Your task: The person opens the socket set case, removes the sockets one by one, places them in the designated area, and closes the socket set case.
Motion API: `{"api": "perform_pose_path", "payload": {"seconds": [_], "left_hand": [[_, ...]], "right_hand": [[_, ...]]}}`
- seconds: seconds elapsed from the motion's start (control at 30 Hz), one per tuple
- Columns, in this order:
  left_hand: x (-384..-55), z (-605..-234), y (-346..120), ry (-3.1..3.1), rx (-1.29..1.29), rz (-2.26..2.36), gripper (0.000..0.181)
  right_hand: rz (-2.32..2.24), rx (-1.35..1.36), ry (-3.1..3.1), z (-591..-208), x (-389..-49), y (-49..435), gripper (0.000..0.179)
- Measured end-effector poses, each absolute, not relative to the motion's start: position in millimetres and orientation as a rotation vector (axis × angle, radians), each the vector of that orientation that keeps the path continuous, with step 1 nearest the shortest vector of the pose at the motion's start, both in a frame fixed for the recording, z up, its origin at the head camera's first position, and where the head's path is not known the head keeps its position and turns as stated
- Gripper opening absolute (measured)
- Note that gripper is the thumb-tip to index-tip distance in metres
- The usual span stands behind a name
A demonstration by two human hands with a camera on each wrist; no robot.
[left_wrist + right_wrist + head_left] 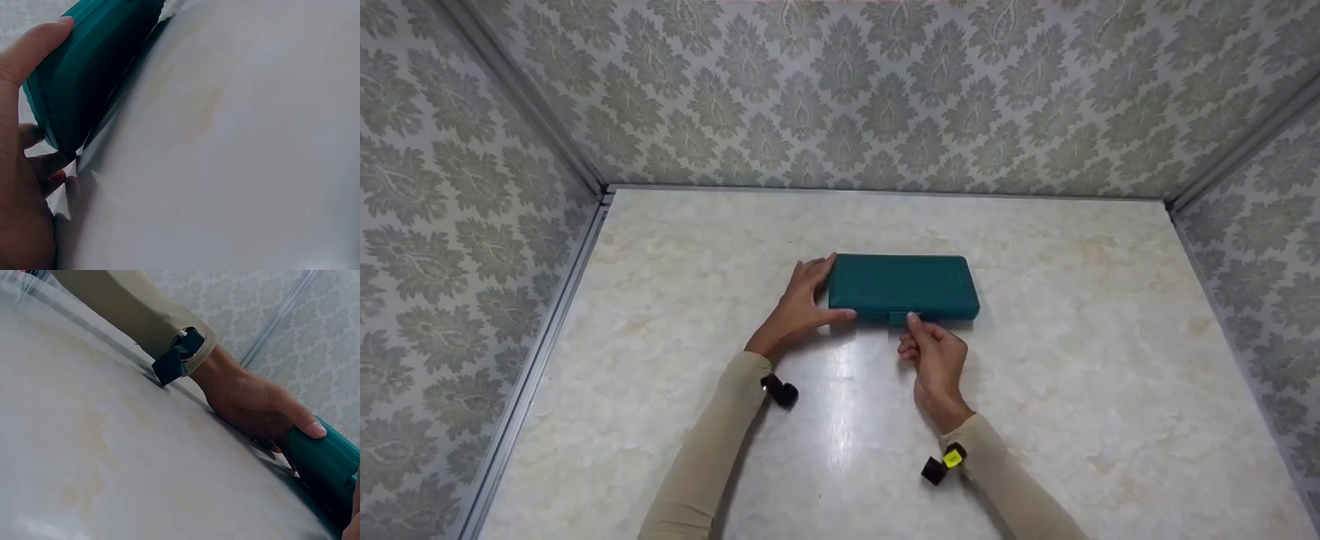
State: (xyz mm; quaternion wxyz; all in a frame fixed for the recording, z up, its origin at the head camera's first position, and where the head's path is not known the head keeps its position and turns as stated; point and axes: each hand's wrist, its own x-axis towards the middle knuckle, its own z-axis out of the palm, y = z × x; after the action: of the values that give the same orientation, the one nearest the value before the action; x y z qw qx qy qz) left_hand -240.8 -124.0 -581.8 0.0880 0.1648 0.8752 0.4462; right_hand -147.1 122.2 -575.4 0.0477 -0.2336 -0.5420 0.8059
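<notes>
A dark green rectangular case (904,281) with rounded corners lies flat on the table, its long side facing me. My left hand (802,304) grips its left end, the thumb on the front edge and the fingers around the back corner. In the left wrist view that thumb (42,42) presses against the side of the case, with fingertips low at its end. A small tab (897,318) sits at the middle of the front edge. My right hand (939,360) pinches this tab between thumb and curled fingers; only a sliver of the fingers (353,520) shows in the right wrist view.
The pale marbled table (1110,360) extends on all sides of the case. Patterned wallpapered walls (847,97) stand behind and at both sides, with a metal rail (532,367) along the left edge. A small black camera (780,391) is strapped to each sleeved wrist.
</notes>
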Motion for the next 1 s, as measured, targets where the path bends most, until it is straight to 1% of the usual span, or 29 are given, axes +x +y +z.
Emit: {"api": "perform_pose_path", "payload": {"seconds": [0.3,0.47,0.7,0.9,1.0], "left_hand": [[-239,-578,-125,2.625,0.546,1.246,0.122],[-236,-577,-128,2.605,0.597,1.17,0.126],[-238,-573,-134,2.53,0.615,1.184,0.128],[-238,-570,-137,2.511,0.553,1.238,0.118],[-237,-569,-135,2.501,0.517,1.264,0.115]], "right_hand": [[2.492,-0.634,-1.788,-574,-139,132,0.028],[2.526,-0.594,-1.869,-572,-135,137,0.031],[2.538,-0.516,-1.935,-567,-133,140,0.033],[2.491,-0.26,-2.082,-558,-131,148,0.041],[2.358,-0.104,-2.28,-546,-127,160,0.037]]}}
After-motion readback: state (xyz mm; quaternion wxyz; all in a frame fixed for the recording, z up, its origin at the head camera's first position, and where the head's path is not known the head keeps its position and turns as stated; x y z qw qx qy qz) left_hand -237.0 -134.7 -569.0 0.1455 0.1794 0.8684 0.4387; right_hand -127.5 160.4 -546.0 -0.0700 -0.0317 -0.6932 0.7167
